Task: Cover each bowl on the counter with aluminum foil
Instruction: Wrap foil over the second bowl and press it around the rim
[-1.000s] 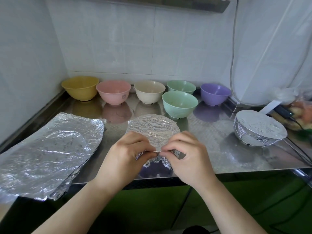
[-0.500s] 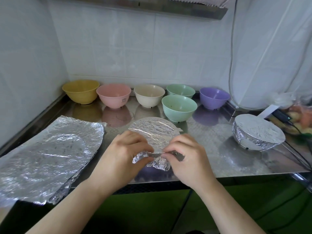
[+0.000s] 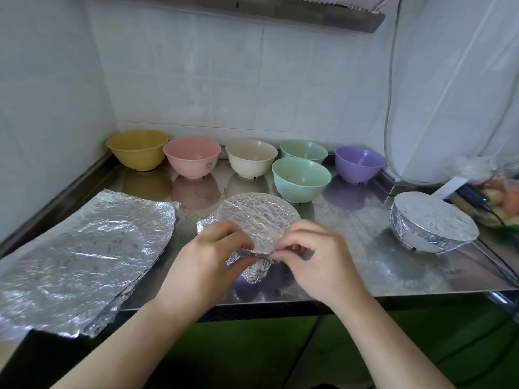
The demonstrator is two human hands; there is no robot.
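Foiled bowl point(image 3: 257, 217) dead ahead, between hands; left hand point(image 3: 209, 255), right hand point(image 3: 317, 255) equally near, pinching near-edge foil.

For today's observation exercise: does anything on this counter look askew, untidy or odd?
The foil sheets at the left hang over the counter's front edge, crumpled. Nothing is spilled or broken.

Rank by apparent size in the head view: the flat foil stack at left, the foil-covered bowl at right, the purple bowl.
1. Flat foil stack, clearly largest.
2. Foil-covered bowl.
3. Purple bowl, though it sits farther from the camera, so the true difference is unsure.
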